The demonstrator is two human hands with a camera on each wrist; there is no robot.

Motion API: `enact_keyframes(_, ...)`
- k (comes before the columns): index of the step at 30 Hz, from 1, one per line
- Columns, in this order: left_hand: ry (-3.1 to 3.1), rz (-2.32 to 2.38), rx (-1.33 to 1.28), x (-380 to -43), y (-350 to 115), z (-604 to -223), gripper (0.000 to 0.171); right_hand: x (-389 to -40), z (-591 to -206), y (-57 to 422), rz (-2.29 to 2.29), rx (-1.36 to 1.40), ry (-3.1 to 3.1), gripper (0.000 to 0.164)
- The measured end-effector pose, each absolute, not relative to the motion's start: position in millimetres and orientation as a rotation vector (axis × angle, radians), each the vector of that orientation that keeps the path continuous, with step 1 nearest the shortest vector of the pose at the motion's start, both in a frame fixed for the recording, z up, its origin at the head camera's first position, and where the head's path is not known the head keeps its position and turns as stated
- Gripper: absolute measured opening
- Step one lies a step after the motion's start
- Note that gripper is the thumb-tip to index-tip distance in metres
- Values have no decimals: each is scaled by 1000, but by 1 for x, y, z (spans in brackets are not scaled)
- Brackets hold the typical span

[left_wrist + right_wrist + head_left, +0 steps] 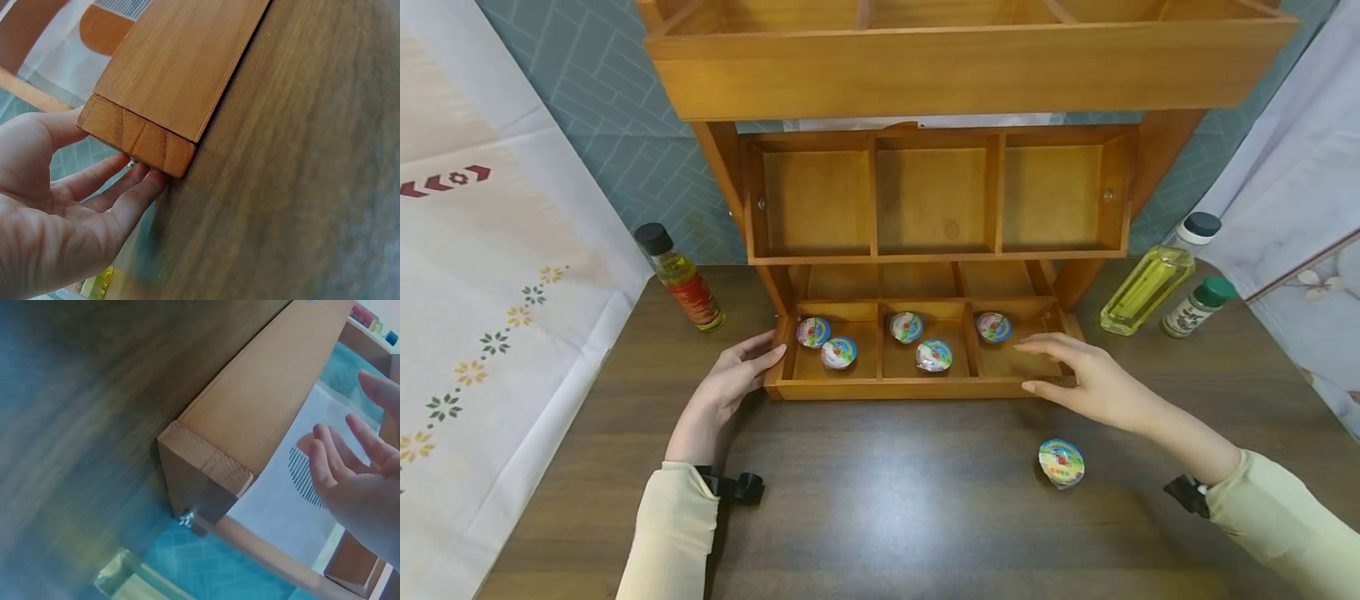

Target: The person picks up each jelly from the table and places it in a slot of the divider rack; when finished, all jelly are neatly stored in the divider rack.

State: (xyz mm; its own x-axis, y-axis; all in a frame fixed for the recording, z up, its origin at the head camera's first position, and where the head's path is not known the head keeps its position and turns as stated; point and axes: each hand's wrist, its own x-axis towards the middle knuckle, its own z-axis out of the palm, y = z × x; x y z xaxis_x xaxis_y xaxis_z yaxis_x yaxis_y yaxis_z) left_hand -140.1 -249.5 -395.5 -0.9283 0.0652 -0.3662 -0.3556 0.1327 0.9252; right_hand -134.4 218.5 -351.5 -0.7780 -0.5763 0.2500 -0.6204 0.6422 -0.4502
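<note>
A wooden tiered rack (925, 390) stands on the table, and my left hand (735, 379) holds the left end of its lowest tray, thumb at the upper edge and fingertips against the outer side. Small cups with printed lids lie in that tray: two in the left compartment, one of them this cup (838, 353), two in the middle, including this cup (934, 356), and one cup (993, 327) on the right. Over the right compartment hovers my right hand (1093, 382), thumb and fingers apart, holding nothing. Another cup (1062, 463), with a yellow-green lid, sits on the table below it.
The middle tier (936, 258) and top tier (970, 75) overhang the lowest tray. Left of the rack stands a red-labelled bottle (688, 287). On the right are an oil bottle (1150, 283) and a green-capped jar (1197, 308). Fabric panels flank both sides.
</note>
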Motion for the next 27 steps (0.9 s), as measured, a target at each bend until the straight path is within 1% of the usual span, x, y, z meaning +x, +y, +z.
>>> enact_keyframes(11, 2088, 1857, -298, -140, -250, -395, 71, -102, -359, 230, 841, 1109, -2762, 46)
enact_keyframes(17, 2092, 1856, -284, -140, -249, -394, 72, -85, -367, 244, 848, 1138, -2797, 49)
enact_keyframes(24, 2090, 1852, -279, -139, -250, -394, 73, -74, -378, 261, 921, 1160, -2811, 53)
enact_keyframes(27, 2087, 1851, -274, -139, -250, -394, 74, -69, -383, 264, 875, 1153, -2829, 55)
